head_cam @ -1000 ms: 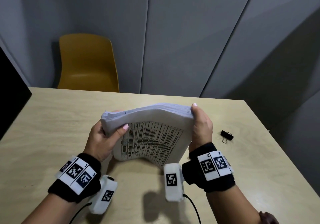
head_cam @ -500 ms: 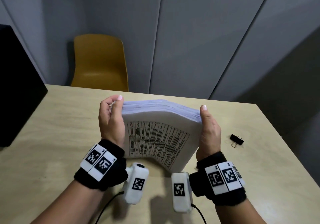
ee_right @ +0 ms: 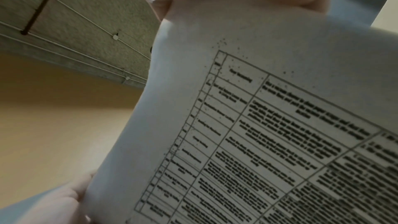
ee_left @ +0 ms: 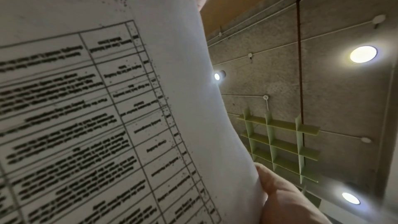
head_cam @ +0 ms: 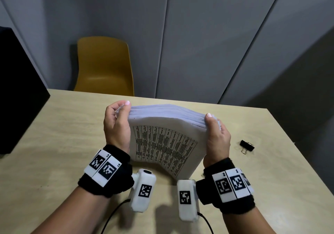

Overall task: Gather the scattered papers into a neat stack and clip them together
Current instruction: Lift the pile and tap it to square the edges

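Squaring the stack point(head_cam: 166, 143) is the step in hand; it stands on edge on the table point(head_cam: 54, 143), left hand point(head_cam: 117, 123) and right hand point(head_cam: 217, 136) clasping its sides; the clip point(head_cam: 246, 145) lies near the right hand; next, probably, free that hand and fetch it.

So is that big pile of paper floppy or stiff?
Probably floppy: the papers bow between the left hand and right hand. Likely heavy, being a thick stack. Loose sheets could slide apart; the clip isn't on.
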Motion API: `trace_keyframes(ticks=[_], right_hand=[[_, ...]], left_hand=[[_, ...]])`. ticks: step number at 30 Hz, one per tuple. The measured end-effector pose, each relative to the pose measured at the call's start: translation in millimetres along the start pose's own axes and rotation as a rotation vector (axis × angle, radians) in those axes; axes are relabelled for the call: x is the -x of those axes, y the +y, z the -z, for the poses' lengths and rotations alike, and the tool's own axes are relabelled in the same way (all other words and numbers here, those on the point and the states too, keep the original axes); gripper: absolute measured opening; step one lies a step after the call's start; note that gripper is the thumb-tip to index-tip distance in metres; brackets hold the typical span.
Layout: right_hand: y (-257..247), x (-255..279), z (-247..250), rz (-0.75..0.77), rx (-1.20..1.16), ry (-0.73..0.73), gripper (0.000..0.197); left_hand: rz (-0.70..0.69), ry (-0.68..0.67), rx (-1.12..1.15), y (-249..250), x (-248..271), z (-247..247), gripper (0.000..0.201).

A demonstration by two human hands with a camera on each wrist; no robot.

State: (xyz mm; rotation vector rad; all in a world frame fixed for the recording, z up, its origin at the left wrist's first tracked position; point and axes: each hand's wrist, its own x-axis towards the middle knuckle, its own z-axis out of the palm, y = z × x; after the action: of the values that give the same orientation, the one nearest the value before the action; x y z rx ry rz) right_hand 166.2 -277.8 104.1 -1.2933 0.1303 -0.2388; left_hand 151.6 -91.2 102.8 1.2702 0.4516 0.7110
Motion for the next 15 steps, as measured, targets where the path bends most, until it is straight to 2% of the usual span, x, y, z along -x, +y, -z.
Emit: trace_keyframes(ticks=[6,9,11,13,15], right_hand=[[1,-1,-4,0.011,0.008,0.072,0.028],[0,-2,-3,0.01,0.004,0.059,0.032],[-2,0,-4,0.015,0.043,-0.009,0.048],[0,2,1,0.059,0.085,-0.103,0.06],[3,3,17,0.11,0.097,-0.269,0.068]], left_hand=[[-0.015,-0.009,-0.016,-4,-1,-2,0.02],[-0.033,-0.065,-0.017,1,2,-2,0.04],[-0.021,-0.187,0.005,5,7,0,0.052],[-0.037,-0.363,0.0,4,10,11,0.058],[-0.104,-0.514,-0.1,-8,4,28,0.074]])
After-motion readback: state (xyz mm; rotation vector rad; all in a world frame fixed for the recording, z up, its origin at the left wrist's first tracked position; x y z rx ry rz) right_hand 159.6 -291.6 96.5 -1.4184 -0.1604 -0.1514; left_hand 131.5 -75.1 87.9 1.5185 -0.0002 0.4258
